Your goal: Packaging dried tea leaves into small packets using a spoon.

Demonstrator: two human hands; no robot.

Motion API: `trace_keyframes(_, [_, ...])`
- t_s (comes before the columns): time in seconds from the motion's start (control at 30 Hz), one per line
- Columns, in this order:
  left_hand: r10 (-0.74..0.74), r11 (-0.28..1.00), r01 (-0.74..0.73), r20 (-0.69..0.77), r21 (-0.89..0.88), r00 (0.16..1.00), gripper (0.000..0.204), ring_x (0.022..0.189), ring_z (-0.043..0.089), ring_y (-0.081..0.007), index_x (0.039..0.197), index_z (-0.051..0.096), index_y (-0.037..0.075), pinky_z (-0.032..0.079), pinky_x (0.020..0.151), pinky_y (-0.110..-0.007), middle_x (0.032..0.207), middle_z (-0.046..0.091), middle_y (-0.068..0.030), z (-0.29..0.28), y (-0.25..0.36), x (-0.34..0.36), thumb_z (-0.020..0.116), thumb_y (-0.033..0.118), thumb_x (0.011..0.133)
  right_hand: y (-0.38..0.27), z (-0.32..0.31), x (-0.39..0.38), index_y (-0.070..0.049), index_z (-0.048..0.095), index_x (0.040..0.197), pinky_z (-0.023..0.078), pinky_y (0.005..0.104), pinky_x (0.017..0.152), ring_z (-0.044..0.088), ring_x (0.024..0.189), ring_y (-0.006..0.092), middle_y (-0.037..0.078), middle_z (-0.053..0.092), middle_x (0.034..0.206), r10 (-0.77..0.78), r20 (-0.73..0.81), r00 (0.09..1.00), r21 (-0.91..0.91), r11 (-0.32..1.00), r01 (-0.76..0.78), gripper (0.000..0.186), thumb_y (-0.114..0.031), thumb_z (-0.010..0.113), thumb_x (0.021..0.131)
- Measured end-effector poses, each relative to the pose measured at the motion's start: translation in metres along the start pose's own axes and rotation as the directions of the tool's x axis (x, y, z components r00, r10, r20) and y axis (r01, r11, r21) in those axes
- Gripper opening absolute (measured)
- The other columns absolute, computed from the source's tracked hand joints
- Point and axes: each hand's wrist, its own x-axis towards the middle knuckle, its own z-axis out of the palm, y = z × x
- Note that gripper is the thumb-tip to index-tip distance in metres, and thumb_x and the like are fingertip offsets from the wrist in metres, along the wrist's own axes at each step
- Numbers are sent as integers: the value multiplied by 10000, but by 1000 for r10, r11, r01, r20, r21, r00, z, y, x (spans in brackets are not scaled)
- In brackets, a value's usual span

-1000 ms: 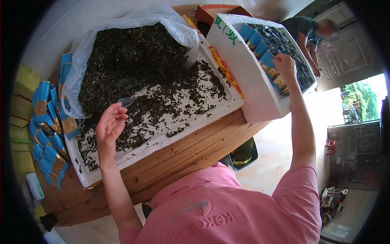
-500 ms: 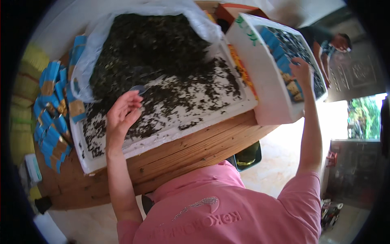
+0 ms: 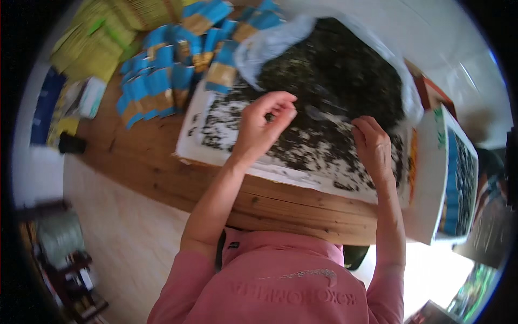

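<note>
Over the white tray (image 3: 190,143), my left hand (image 3: 259,127) is raised with its fingers curled in and the thumb close to them. Whatever may be between them is too small to make out. My right hand (image 3: 372,144) hovers at the tray's right part, fingers drawn together and pointing down into the dark bits; anything in them is hidden. A heap of dark, dried, leaf-like bits (image 3: 350,70) spills from a clear plastic bag (image 3: 270,46) and lies scattered over the tray. Between my hands, a clear plastic spoon (image 3: 315,112) rests on the heap.
Many blue and brown packets (image 3: 154,89) lie piled left of the tray on the wooden table (image 3: 151,162). To the right stands a white foam box (image 3: 431,178) holding blue packets. Yellow bundles (image 3: 91,46) fill the far left, near a small black object (image 3: 72,143).
My right hand has come back from the foam box to the tray. My left hand's fingers have curled closer to the thumb. The view has turned toward the left.
</note>
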Motion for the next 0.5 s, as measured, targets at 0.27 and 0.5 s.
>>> trace_keyframes(0.27, [-12, 921, 233, -575, 312, 818, 274, 809, 600, -104, 1080, 652, 12, 484, 707, -251, 934, 675, -51, -127, 7, -4, 701, 99, 825, 11, 56, 7, 3, 607, 943, 477, 414, 771, 567, 944, 360, 152, 593, 984, -112, -60, 992, -25, 994, 111, 169, 73, 598, 788])
trace_keyframes(0.5, [210, 662, 347, -609, 665, 765, 434, 1026, 602, -261, 1162, 612, 8, 478, 888, -368, 1136, 632, -148, -203, -21, 42, 736, 175, 781, 9, 53, 12, 12, 597, 950, 480, 414, 782, 565, 921, 358, 166, 601, 1016, -75, -33, 997, -64, 995, 73, 183, 77, 595, 780])
